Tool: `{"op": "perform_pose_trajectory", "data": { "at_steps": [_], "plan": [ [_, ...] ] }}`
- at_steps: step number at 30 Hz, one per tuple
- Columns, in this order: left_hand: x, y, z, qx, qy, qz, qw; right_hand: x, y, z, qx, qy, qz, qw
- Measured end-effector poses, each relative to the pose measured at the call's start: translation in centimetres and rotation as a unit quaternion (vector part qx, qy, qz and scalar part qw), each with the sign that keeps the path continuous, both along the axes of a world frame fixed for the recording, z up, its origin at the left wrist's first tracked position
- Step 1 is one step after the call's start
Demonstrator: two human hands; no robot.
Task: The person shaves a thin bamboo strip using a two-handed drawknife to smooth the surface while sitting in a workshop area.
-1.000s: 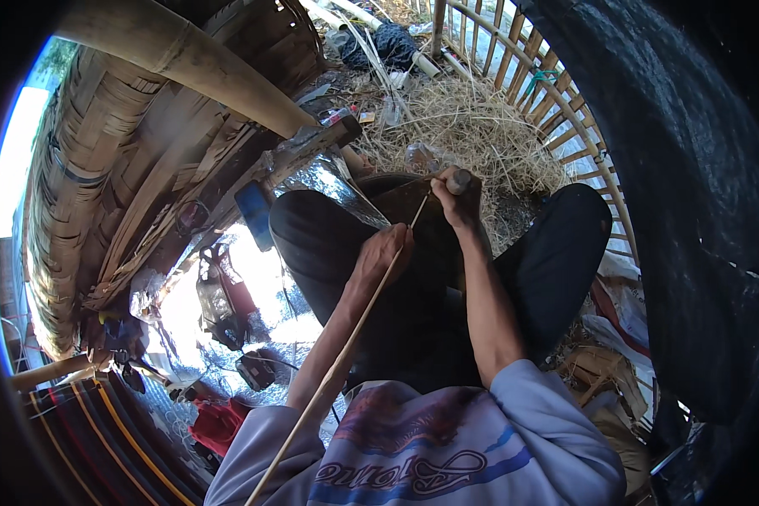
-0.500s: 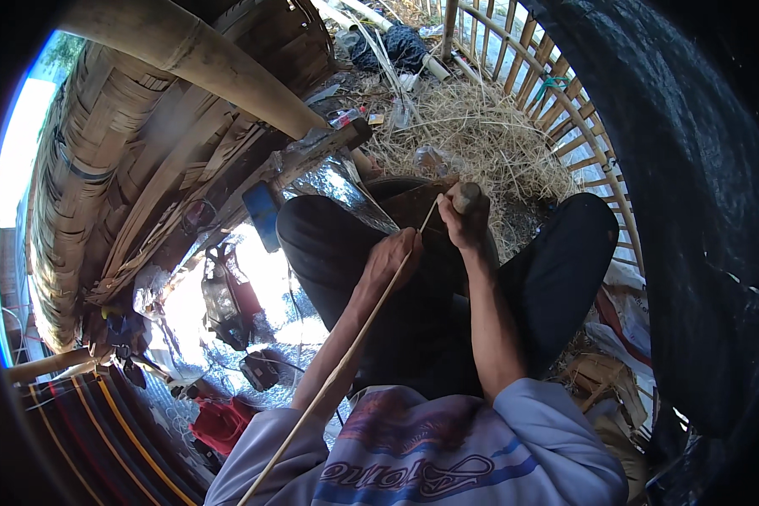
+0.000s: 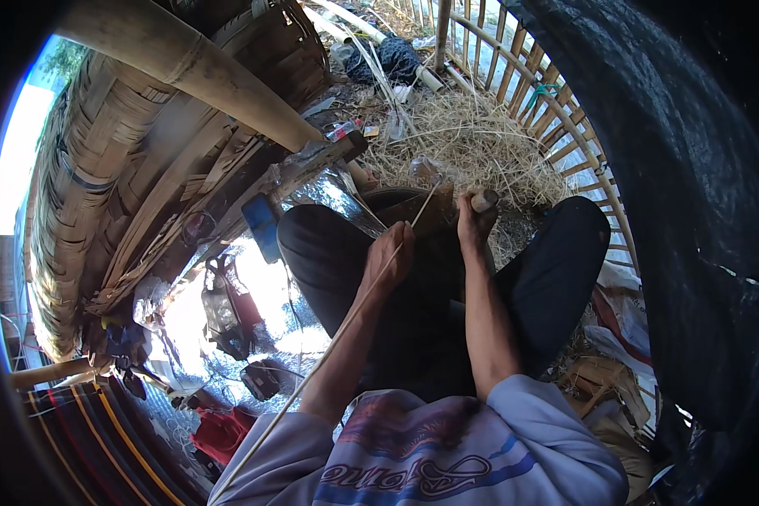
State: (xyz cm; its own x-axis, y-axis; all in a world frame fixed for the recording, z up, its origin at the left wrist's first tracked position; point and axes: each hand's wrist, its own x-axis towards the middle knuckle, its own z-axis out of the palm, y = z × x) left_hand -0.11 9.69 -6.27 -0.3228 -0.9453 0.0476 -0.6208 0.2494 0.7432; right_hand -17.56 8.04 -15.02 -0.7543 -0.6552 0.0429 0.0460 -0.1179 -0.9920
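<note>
A long, thin pale bamboo strip (image 3: 320, 364) runs from in front of my knees down past my left arm to the lower edge. My left hand (image 3: 389, 253) is closed around it near its far end, and the tip sticks out beyond my fingers. My right hand (image 3: 476, 226) is wrapped round a thick, round wooden handle (image 3: 484, 200). From that fist a broad, brownish blade (image 3: 434, 218) appears to reach left, behind the strip; it lies in shade, so its edge cannot be made out. The right hand is apart from the strip.
Dry shavings (image 3: 472, 139) lie in a heap ahead of my knees. A slatted bamboo fence (image 3: 557, 118) and black sheeting (image 3: 649, 169) stand at the right. A bamboo pole (image 3: 194, 63) and woven panel (image 3: 101, 169) close the left, above a dark bag (image 3: 226, 304) and red cloth (image 3: 219, 432).
My right hand has shifted right with the handle, away from the strip. My left hand has moved slightly left, and more of the strip's tip shows past it.
</note>
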Motion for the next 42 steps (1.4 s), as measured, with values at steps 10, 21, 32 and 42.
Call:
{"op": "perform_pose_trajectory", "data": {
  "at_steps": [10,21,32,42],
  "plan": [
    [1.2,-0.3,-0.4,0.069,0.146,0.127,0.979,-0.6,1.1,1.8,-0.022,-0.205,-0.075,0.976],
    [1.4,0.1,-0.2,0.080,0.298,0.153,0.939,-1.0,1.9,0.2,0.063,-0.213,-0.079,0.972],
    [1.0,0.0,-0.2,0.086,0.295,0.147,0.940,-2.7,1.1,0.7,-0.059,-0.094,-0.098,0.989],
    [1.2,-0.1,-0.8,0.081,0.261,0.147,0.951,-0.1,1.6,-2.5,-0.008,-0.311,-0.009,0.950]
  ]
}}
